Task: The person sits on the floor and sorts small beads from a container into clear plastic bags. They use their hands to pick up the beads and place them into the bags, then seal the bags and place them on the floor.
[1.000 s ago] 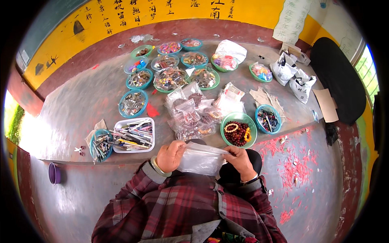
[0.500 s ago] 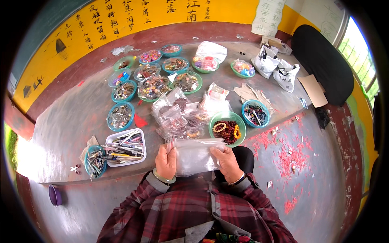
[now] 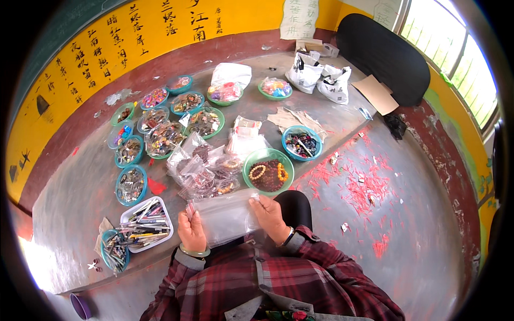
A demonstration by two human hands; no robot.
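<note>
A stack of clear zip bags (image 3: 225,215) is stretched between my two hands, just above the platform's near edge. My left hand (image 3: 193,231) pinches its left end, thumb on top. The right end is gripped by my right hand (image 3: 269,216) at the upper corner. Right beyond the bags stands a green bowl (image 3: 269,184) with dark red, cream and yellow bead bracelets. To its left lies a pile of filled clear bags (image 3: 206,171). Behind these are flat empty bags (image 3: 247,138), and a blue bowl (image 3: 302,143) of dark small items sits to the right.
A white tray of pens (image 3: 147,227) and a blue basket of pens (image 3: 114,251) stand at the left, near small scissors (image 3: 93,265). Several bowls of trinkets (image 3: 166,138) fill the back left. White plastic bags (image 3: 305,72) sit far right. Red scraps (image 3: 369,184) litter the floor.
The view has swung to the right, so everything sits further left in the picture. The bags are still held in both hands, now tilted with the right end higher.
</note>
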